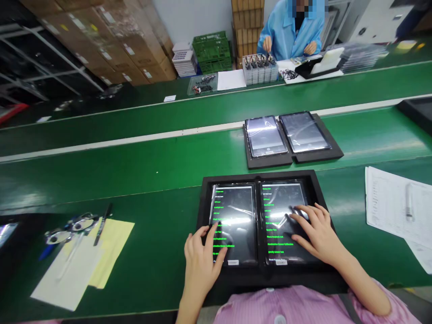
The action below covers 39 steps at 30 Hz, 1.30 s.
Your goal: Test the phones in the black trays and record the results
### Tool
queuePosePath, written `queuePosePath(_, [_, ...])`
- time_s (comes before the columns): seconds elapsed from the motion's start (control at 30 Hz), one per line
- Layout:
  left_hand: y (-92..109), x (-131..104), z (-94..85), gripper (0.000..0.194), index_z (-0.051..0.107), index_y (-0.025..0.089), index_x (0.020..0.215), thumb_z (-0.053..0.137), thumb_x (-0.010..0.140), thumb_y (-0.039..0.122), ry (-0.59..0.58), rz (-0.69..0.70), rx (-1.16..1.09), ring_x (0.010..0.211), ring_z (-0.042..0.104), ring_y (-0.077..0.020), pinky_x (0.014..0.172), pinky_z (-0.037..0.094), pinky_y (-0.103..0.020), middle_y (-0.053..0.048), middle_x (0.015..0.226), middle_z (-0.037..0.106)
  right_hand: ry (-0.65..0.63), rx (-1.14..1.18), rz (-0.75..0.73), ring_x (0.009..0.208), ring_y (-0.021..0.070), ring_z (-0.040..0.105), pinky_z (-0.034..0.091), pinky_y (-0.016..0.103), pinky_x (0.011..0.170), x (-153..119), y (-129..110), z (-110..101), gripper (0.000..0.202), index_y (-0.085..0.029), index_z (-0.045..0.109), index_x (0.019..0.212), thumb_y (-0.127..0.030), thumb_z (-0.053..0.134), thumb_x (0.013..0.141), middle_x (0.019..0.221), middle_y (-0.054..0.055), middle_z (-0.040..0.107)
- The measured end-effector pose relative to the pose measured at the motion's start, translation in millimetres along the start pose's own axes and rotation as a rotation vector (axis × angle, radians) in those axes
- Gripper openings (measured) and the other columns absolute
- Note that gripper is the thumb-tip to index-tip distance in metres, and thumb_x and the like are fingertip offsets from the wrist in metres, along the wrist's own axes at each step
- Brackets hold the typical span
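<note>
Two tablets lie side by side, screens up, in a black foam tray (232,279) at the table's front edge. Green and white lines of test names fill part of each dark screen. Over the lower left of the left tablet (238,220) is my left hand (202,258), fingers apart, its fingertips at the screen. My right hand (315,229) hovers over or rests on the right tablet (281,216) with spread fingers; whether they touch the glass I cannot tell. Neither hand holds anything.
Beyond the tray, two more tablets (266,137) lie on black foam on the green conveyor (135,162). Papers (388,202) are at right; yellow paper (113,243), a pen (103,225) and glasses (81,222) at left. Across sits a co-worker in blue (290,31) beside stacked trays (259,74).
</note>
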<state>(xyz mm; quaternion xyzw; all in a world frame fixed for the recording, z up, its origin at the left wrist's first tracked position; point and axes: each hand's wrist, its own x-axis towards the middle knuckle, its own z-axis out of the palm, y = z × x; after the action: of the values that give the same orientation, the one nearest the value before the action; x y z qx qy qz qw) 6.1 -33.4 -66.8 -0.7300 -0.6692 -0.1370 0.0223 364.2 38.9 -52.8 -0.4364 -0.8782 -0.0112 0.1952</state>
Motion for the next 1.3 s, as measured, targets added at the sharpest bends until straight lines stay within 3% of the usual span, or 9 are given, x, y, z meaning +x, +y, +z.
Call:
queuePosePath(0.13, [4.0,8.6,-1.0,0.055,0.051,0.015,0.138,0.039,0.099,0.051,-0.005,-0.034,-0.004,0.100,0.051,-0.0280,0.084,0.050,-0.045,-0.016,0.117,0.049,-0.097,-0.011,0.005,0.116,0.0324,0.048,0.025,0.057,0.109,1.4,-1.7,3.7,0.051,-0.020,0.063,0.128,-0.058,0.040,0.102,0.130,0.017,0.052])
queuePosePath(0.37, [3.5,11.0,-2.1,0.056,0.053,0.016,0.139,0.036,0.099,0.052,-0.005,0.001,0.059,0.097,0.049,-0.0285,0.081,0.051,-0.045,-0.015,0.112,0.048,-0.110,-0.018,-0.041,0.119,0.0358,0.045,0.022,0.060,0.107,2.2,-1.1,3.5,0.059,-0.031,0.057,0.140,-0.069,0.048,0.095,0.135,0.018,0.048])
queuePosePath(0.7, [0.6,11.2,1.7,0.058,0.048,0.011,0.140,0.039,0.098,0.052,0.016,-0.052,0.061,0.100,0.052,-0.0301,0.084,0.049,-0.047,-0.017,0.113,0.051,-0.053,-0.026,-0.044,0.120,0.0346,0.045,0.021,0.059,0.109,-1.1,0.5,4.7,0.064,-0.020,0.053,0.141,-0.067,0.042,0.098,0.133,0.019,0.050])
queuePosePath(0.8, [-3.3,34.2,-6.6,0.046,0.055,0.015,0.130,0.042,0.099,0.048,-0.032,0.038,0.038,0.106,0.055,-0.0300,0.098,0.041,-0.056,-0.015,0.114,0.055,-0.045,0.012,-0.018,0.113,0.0309,0.050,0.023,0.055,0.108,7.3,10.2,0.5,0.054,-0.018,0.057,0.133,-0.058,0.035,0.103,0.124,0.016,0.056])
queuePosePath(0.87, [-1.8,63.1,-11.8,0.035,0.058,0.019,0.120,0.044,0.099,0.043,-0.134,0.192,-0.016,0.108,0.056,-0.0278,0.104,0.037,-0.057,-0.012,0.114,0.059,-0.098,0.029,-0.014,0.105,0.0285,0.053,0.028,0.052,0.105,21.2,22.7,-1.0,0.045,-0.018,0.059,0.128,-0.051,0.039,0.104,0.116,0.014,0.060])
queuePosePath(0.97, [12.1,113.7,-8.7,0.022,0.059,0.019,0.108,0.050,0.098,0.035,-0.286,0.385,-0.090,0.104,0.059,-0.0242,0.096,0.046,-0.044,-0.008,0.111,0.064,-0.123,0.030,0.005,0.104,0.0284,0.054,0.033,0.048,0.100,48.0,44.0,2.5,0.038,-0.017,0.059,0.126,-0.043,0.048,0.102,0.116,0.014,0.063])
queuePosePath(1.07, [33.5,147.5,7.2,0.021,0.059,0.016,0.106,0.056,0.094,0.033,-0.269,0.405,-0.087,0.114,0.056,-0.0285,0.094,0.047,-0.043,-0.013,0.120,0.064,-0.079,0.039,0.044,0.109,0.0297,0.053,0.034,0.046,0.097,66.7,57.3,11.6,0.035,-0.016,0.058,0.127,-0.038,0.052,0.101,0.122,0.014,0.063])
queuePosePath(1.17, [44.6,153.3,21.4,0.024,0.060,0.015,0.107,0.057,0.092,0.035,-0.180,0.421,-0.115,0.120,0.053,-0.0313,0.101,0.042,-0.048,-0.015,0.121,0.064,-0.076,0.078,0.063,0.105,0.0284,0.056,0.035,0.045,0.094,69.6,60.0,18.5,0.029,-0.016,0.059,0.121,-0.036,0.053,0.100,0.117,0.013,0.067])
queuePosePath(1.3, [37.5,143.4,24.1,0.021,0.059,0.018,0.094,0.052,0.093,0.038,-0.168,0.400,-0.205,0.095,0.059,-0.0255,0.088,0.046,-0.043,-0.009,0.094,0.066,-0.127,0.184,0.016,0.093,0.0236,0.059,0.038,0.038,0.086,63.8,57.6,18.0,0.021,-0.017,0.062,0.111,-0.034,0.056,0.100,0.104,0.010,0.069])
